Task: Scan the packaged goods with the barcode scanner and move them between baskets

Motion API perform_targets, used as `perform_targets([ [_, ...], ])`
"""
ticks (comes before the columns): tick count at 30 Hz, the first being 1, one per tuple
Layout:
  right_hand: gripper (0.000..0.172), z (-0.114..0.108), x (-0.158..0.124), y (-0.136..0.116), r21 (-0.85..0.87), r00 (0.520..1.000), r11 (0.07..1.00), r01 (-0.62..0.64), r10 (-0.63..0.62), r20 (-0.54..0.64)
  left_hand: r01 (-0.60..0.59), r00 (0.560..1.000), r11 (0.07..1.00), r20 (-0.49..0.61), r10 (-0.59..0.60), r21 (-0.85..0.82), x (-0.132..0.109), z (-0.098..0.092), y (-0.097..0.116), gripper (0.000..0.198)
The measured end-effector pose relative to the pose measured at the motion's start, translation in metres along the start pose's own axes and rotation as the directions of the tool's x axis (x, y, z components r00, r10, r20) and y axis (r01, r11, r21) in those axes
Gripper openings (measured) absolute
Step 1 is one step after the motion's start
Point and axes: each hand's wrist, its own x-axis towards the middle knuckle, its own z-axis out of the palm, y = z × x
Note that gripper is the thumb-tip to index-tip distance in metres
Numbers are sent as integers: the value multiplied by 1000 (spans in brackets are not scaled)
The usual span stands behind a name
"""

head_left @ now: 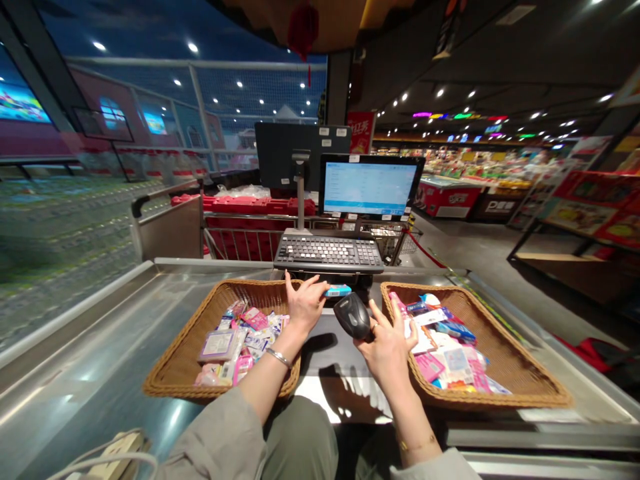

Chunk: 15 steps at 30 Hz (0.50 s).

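Note:
Between the fingertips of my left hand (306, 303) is a small blue packet (339, 291), with a barcode label on the side facing me. My right hand (389, 343) grips a black barcode scanner (353, 316), some of its fingers stretched out past the handle. The scanner's head points up and left, just below the packet and apart from it. Under my left wrist, a wicker basket (173, 353) holds small packaged goods (256, 319). A second wicker basket (520, 363) to the right holds more packets and boxes (453, 357), close beside my right fingers.
Ahead stand a keyboard (327, 251) and a lit checkout screen (371, 187), with a dark monitor back (280, 157) behind. The metal counter (100, 353) spans both sides. White cables (113, 460) lie at the lower left. A shopping cart (245, 233) stands beyond the counter.

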Motion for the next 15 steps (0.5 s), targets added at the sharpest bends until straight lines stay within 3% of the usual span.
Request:
perform_targets([
  [15,19,2,-2,5,71,999,997,2,-5,50,11,1000,1000,10,-11,-3,0,-1,3,21],
])
